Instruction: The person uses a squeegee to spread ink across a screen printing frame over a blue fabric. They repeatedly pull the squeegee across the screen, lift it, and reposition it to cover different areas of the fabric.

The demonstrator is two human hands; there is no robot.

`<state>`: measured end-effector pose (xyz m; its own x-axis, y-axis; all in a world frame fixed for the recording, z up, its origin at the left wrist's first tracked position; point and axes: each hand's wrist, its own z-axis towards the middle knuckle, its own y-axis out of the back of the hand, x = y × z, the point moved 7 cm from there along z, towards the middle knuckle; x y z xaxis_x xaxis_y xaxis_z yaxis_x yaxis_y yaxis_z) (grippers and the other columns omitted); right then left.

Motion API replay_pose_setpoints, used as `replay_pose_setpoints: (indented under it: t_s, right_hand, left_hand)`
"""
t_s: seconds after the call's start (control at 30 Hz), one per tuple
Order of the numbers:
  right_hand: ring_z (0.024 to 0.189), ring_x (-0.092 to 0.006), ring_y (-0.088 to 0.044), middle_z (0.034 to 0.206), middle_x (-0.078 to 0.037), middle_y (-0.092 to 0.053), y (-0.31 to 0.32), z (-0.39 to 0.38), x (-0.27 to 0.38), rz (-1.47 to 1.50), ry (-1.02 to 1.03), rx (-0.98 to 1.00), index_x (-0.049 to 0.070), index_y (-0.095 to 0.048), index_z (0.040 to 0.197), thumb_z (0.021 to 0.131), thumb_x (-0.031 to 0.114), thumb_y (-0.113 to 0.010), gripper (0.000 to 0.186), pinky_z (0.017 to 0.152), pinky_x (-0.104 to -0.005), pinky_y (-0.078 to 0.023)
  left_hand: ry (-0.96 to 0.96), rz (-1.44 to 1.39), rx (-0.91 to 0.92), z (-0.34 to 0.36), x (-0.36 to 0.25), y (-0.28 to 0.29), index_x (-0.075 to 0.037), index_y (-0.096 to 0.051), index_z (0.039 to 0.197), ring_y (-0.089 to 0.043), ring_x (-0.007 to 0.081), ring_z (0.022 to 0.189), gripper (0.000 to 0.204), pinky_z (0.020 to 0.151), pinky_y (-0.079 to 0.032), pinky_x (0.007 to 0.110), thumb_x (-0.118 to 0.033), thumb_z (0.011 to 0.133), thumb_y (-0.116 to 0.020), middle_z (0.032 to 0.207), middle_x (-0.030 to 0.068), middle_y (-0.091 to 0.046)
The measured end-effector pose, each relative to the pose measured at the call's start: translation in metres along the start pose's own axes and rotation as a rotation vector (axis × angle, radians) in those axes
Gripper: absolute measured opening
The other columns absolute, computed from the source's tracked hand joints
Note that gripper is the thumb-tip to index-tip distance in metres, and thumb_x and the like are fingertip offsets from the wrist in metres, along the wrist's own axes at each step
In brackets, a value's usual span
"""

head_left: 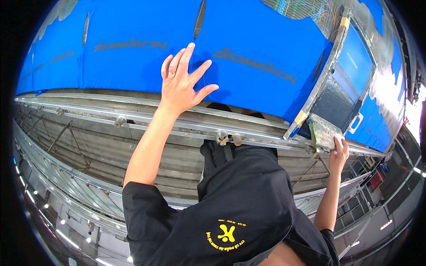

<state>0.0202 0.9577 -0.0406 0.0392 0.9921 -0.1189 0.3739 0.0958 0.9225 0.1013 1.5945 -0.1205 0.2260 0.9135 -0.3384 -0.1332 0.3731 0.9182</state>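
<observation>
Strip lights (67, 239), diagonal struts (59, 137)

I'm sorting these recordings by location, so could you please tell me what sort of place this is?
Probably a textile screen-printing workshop: blue fabric with dark prints, a framed screen, a metal rail.

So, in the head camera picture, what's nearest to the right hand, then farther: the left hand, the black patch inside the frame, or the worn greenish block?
From the right hand:
1. Worn greenish block: touching its fingers.
2. Black patch: just beyond the block, inside the frame.
3. Left hand: far over to the left.
</observation>
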Motion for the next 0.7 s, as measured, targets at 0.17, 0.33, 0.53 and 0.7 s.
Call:
replay_pose_setpoints:
  t_s: [0.17, 0.33, 0.53, 0.7]
  right_hand:
    - [0.139, -0.0369, -0.052, 0.147, -0.016, -0.056, 0.002, 0.002, -0.001, 0.015, -0.018, 0.014, 0.023, -0.069, 0.143, 0.079, -0.007, -0.072, 0.071, 0.117, -0.0482, -0.038]
    - [0.13, -0.0367, -0.06, 0.139, -0.017, -0.061, 0.006, 0.006, 0.001, 0.045, 0.031, -0.046, 0.021, -0.07, 0.141, 0.077, -0.01, -0.073, 0.071, 0.105, -0.0454, -0.05]
    - [0.131, -0.0377, -0.058, 0.14, -0.017, -0.06, 0.001, 0.006, -0.004, 0.099, -0.026, -0.016, 0.02, -0.07, 0.141, 0.077, -0.01, -0.07, 0.07, 0.111, -0.0467, -0.046]
    - [0.13, -0.0371, -0.058, 0.139, -0.017, -0.06, 0.002, 0.006, -0.002, 0.142, -0.054, -0.014, 0.019, -0.071, 0.14, 0.077, -0.01, -0.07, 0.069, 0.11, -0.0461, -0.047]
  left_hand:
    - [-0.029, -0.036, 0.036, 0.006, 0.006, -0.007, -0.024, -0.08, 0.123, -0.044, 0.031, 0.146, 0.056, 0.122, -0.027, 0.05, -0.068, 0.088, -0.073, 0.165, 0.0157, -0.044]
    - [-0.114, -0.141, 0.011, -0.004, 0.009, -0.005, -0.023, -0.081, 0.117, -0.048, 0.0285, 0.144, 0.049, 0.122, -0.03, 0.047, -0.062, 0.087, -0.078, 0.161, 0.0133, -0.051]
    - [-0.032, -0.101, -0.014, 0.004, 0.006, -0.008, -0.022, -0.083, 0.109, -0.051, 0.0275, 0.141, 0.042, 0.12, -0.033, 0.046, -0.057, 0.087, -0.08, 0.158, 0.012, -0.055]
    - [-0.097, -0.122, -0.016, 0.0, 0.008, -0.01, -0.021, -0.083, 0.113, -0.052, 0.0269, 0.14, 0.043, 0.119, -0.034, 0.046, -0.056, 0.087, -0.081, 0.158, 0.0116, -0.054]
